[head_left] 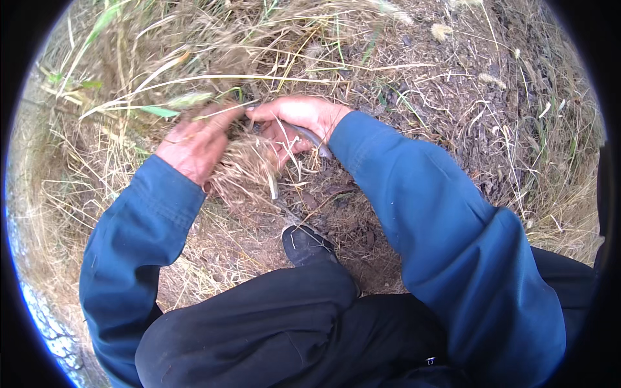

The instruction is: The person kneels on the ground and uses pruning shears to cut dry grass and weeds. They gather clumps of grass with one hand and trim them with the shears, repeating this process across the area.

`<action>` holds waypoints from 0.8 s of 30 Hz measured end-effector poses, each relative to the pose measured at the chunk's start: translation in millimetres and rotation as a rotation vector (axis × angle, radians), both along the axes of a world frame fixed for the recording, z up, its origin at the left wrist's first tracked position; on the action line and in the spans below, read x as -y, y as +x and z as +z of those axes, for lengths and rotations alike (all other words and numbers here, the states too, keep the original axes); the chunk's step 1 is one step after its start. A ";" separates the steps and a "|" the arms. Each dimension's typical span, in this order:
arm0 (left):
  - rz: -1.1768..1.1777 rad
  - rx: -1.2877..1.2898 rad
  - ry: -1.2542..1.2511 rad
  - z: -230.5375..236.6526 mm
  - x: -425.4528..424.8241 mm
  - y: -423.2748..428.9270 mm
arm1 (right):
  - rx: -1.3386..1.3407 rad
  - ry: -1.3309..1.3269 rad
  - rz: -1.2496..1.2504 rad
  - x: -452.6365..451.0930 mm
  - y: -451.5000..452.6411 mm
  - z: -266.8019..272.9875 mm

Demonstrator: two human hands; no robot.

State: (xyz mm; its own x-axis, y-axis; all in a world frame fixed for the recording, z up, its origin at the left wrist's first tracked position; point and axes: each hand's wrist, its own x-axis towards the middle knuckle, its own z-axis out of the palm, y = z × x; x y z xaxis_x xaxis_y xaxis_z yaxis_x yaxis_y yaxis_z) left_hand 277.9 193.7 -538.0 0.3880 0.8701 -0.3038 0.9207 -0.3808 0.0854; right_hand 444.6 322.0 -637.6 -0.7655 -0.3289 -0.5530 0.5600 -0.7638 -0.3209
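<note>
Both hands meet low over the ground among dry grass. My left hand (199, 140), blurred, lies against a tuft of dry grass (247, 157); its fingertips are close to the right thumb, and whether it grips the grass cannot be told. My right hand (301, 116) is curled, palm partly showing, with a narrow greyish strip or tube (308, 133) running across the palm toward the wrist. Its far end is hidden between the hands. A short pale stalk (273, 186) stands just below the grass tuft. Long straw-coloured stems (218, 76) cross above both hands.
The toe of a dark shoe (305, 242) rests on bare soil below the hands, beside my bent knee in black trousers (252, 315). Tall dry grass (63, 160) rises at the left. Dark soil with leaf litter and straw (436, 97) spreads to the right.
</note>
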 end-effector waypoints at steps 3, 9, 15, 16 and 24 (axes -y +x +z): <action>0.095 0.038 -0.064 4.3 -7.4 -6.9 | -0.047 -0.179 -0.131 9.2 -0.2 -4.5; 0.215 -0.281 -0.255 -13.3 -19.7 -4.9 | -0.042 -0.077 -0.107 11.2 2.9 -12.6; 0.302 -0.209 -0.156 -19.6 -17.6 -15.5 | 0.024 -0.153 -0.079 7.1 0.5 -2.9; 0.298 -0.197 -0.133 -20.5 -17.5 -16.9 | 0.035 -0.136 -0.069 5.7 0.1 -0.8; 0.372 -0.225 -0.338 -25.8 -23.7 -18.4 | 0.059 0.079 -0.044 2.1 -3.2 10.2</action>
